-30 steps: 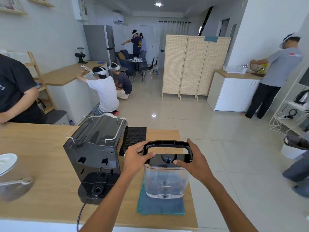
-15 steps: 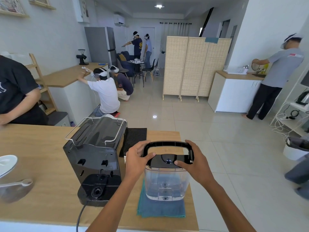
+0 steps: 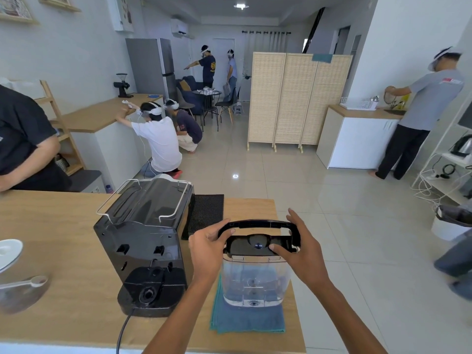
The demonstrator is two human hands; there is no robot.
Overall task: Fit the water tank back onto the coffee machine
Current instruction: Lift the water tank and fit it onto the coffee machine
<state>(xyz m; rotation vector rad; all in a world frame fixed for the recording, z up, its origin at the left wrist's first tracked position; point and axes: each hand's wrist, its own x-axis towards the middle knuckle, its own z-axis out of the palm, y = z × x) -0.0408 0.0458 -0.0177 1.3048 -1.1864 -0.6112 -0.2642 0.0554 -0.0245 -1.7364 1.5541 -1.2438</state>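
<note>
Wood-grain counter (image 3: 63, 238) under everything; the black coffee machine (image 3: 145, 241) stands on it with its back toward me, the round valve socket on its near base step showing bare. The clear water tank (image 3: 256, 282) sits upright just right of the machine, on a folded teal cloth (image 3: 245, 320), not yet mounted.

Next step as I judge it: lift the tank straight up, carry it left over the base step, keep it level, line its bottom valve with the socket, then press down evenly.

My left hand (image 3: 207, 251) wraps the tank's black lid rim at the left, fingers curled, thumb on top. My right hand (image 3: 304, 254) half-open on the right side, thumb on the lid (image 3: 258, 245), fingers spread behind the raised handle (image 3: 258, 223).
</note>
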